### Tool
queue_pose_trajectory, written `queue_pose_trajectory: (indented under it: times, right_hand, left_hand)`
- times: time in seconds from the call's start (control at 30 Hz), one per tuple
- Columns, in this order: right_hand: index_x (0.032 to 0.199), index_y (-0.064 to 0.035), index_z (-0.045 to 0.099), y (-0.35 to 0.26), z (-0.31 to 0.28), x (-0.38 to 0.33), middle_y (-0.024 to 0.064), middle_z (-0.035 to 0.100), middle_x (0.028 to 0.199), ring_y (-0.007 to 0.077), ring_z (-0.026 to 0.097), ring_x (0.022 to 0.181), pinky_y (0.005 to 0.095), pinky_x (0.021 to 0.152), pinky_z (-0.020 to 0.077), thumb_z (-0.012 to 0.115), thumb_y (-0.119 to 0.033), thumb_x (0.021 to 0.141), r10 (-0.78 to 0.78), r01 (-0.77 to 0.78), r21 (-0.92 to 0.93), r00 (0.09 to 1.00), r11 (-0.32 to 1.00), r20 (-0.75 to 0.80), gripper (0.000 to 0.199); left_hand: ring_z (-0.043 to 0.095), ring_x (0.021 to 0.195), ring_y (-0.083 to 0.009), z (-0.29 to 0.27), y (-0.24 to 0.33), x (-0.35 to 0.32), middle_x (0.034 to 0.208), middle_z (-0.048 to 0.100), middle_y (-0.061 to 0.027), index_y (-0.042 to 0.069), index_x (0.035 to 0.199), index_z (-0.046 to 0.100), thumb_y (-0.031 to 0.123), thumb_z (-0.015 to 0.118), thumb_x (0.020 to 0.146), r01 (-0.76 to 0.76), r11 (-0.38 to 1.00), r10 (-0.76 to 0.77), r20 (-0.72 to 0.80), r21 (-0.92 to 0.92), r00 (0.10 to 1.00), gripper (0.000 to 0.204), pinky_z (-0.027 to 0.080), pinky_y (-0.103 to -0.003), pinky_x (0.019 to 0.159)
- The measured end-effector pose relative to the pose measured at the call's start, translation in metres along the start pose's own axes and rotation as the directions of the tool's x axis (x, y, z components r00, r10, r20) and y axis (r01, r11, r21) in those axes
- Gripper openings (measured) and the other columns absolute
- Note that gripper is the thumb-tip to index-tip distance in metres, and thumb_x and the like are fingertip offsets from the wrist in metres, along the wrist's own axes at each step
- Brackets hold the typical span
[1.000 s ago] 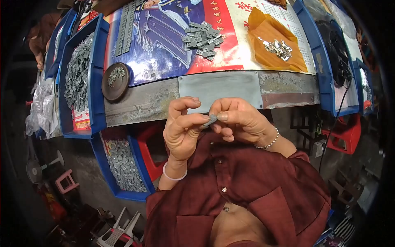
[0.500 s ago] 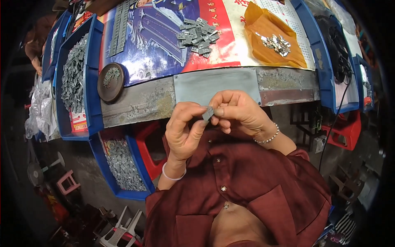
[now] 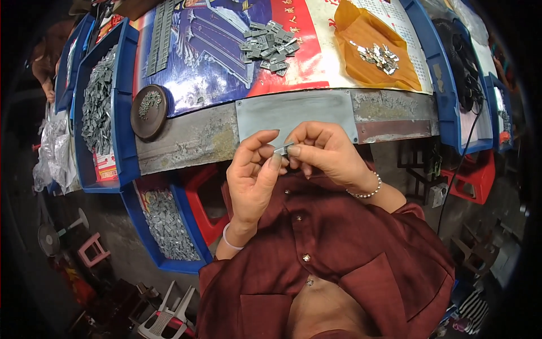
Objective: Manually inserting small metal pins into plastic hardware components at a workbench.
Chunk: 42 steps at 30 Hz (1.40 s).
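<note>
A small flat grey piece (image 3: 283, 150) is held between my two hands, just in front of the table edge. My right hand (image 3: 327, 151) pinches its right end between thumb and bent fingers. On the other side my left hand (image 3: 252, 175) has its thumb against the piece, the index finger lifted away and the other fingers curled behind. Below my hands is my dark red shirt. Similar grey pieces lie in a loose pile (image 3: 270, 47) on the poster-covered table, and a strip of grey pieces (image 3: 161, 42) lies farther left.
A round brown dish (image 3: 149, 113) with tiny metal parts sits near the table edge. Blue trays (image 3: 125, 113) of grey pieces stand at left, one lower down (image 3: 189, 226). Orange paper (image 3: 353, 42) holds shiny metal bits. A grey plate (image 3: 293, 113) is fixed at the edge.
The grey piece has been turned, now showing a narrower side. My left index finger has lifted off it, while my right hand keeps its pinch.
</note>
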State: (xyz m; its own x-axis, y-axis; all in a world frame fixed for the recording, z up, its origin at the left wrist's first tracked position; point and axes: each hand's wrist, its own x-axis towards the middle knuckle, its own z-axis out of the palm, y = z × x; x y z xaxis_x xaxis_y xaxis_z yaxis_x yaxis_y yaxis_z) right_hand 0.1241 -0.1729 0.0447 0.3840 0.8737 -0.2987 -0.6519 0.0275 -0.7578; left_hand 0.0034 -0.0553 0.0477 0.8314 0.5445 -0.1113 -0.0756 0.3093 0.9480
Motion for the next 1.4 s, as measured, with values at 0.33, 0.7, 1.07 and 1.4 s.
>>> queue_pose_trajectory:
  times: [0.33, 0.7, 1.07, 1.4]
  right_hand:
    - [0.098, 0.0006, 0.061, 0.008, -0.003, 0.000, 0.0023, 0.062, 0.078, 0.0047, 0.053, 0.063, 0.0192, 0.056, 0.0447, 0.052, -0.020, 0.098, -0.006, 0.004, -0.198, 1.000, 0.980, -0.009, 0.023]
    - [0.096, 0.0000, 0.058, 0.007, -0.004, 0.001, 0.0023, 0.060, 0.078, 0.0053, 0.054, 0.066, 0.0198, 0.058, 0.0458, 0.053, -0.017, 0.096, -0.004, 0.006, -0.236, 1.000, 0.972, 0.013, 0.018]
    - [0.096, -0.0003, 0.057, -0.013, -0.019, -0.008, 0.0012, 0.057, 0.078, 0.0056, 0.053, 0.066, 0.0208, 0.058, 0.0446, 0.055, -0.013, 0.095, -0.207, 0.169, -0.522, 0.978, 0.836, -0.014, 0.013]
    - [0.095, 0.0027, 0.060, -0.103, -0.110, 0.014, 0.0066, 0.062, 0.078, 0.0130, 0.060, 0.073, 0.0259, 0.067, 0.0475, 0.060, -0.007, 0.087, -0.691, -0.001, -0.986, 0.713, 0.169, -0.120, 0.013]
  left_hand:
    - [0.052, 0.066, -0.0024, -0.003, 0.003, -0.003, 0.075, 0.057, 0.0010, -0.003, 0.117, 0.052, 0.001, 0.050, 0.093, 0.108, 0.989, -0.110, 0.020, 0.096, 0.994, 0.025, 0.041, -0.017, 0.059]
    - [0.050, 0.064, -0.0026, -0.002, 0.002, 0.000, 0.071, 0.054, 0.0011, -0.004, 0.120, 0.049, 0.001, 0.048, 0.094, 0.078, 0.975, -0.093, 0.065, 0.207, 0.994, 0.027, 0.040, -0.016, 0.058]
    - [0.050, 0.061, -0.0035, 0.001, 0.004, 0.001, 0.068, 0.055, 0.0008, -0.003, 0.118, 0.051, 0.001, 0.048, 0.093, 0.110, 0.962, -0.130, 0.067, 0.248, 0.989, 0.026, 0.041, -0.017, 0.057]
    - [0.050, 0.061, -0.0045, -0.003, -0.002, 0.010, 0.067, 0.053, 0.0001, -0.004, 0.115, 0.052, 0.001, 0.048, 0.092, 0.117, 0.976, -0.134, 0.085, 0.184, 0.987, 0.024, 0.040, -0.018, 0.057]
